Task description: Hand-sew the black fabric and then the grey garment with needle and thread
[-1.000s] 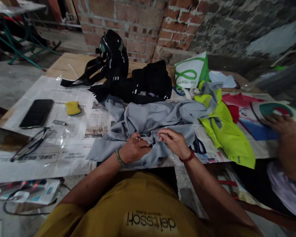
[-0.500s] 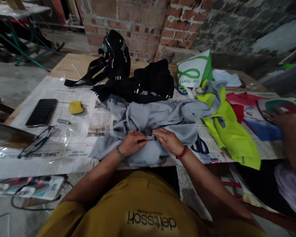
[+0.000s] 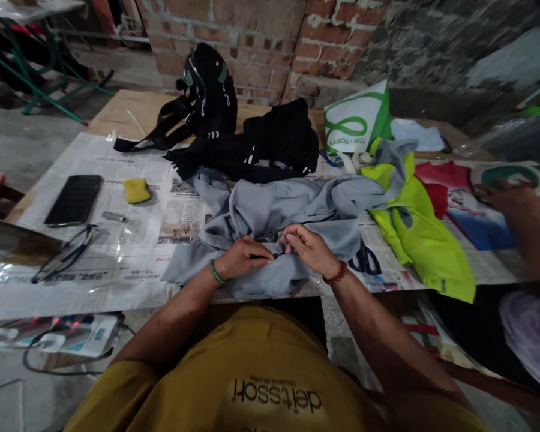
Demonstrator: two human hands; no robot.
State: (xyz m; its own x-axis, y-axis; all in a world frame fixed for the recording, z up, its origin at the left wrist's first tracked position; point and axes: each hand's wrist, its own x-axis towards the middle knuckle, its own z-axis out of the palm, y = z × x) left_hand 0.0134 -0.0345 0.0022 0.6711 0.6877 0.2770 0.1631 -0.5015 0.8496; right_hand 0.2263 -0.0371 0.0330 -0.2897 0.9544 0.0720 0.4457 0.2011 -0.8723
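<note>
A crumpled grey garment lies on the newspaper in front of me. With fingertips pressed together, my left hand pinches a fold of it near its middle. Just to the right, my right hand is raised slightly over the cloth, thumb and forefinger closed in a pinch. Whatever sits between those fingertips is too small to make out. Dark-handled scissors rest beside the garment's right edge, partly under the cloth.
Black clothing, a black bag and a green-white bag stand behind. At left lie a phone, a yellow sponge and glasses. A neon-yellow garment is at right, near another person's hand.
My right hand has lifted a little off the cloth, its fingers turning up into a pinch. My left hand keeps its hold on the grey garment. The view has shifted slightly.
</note>
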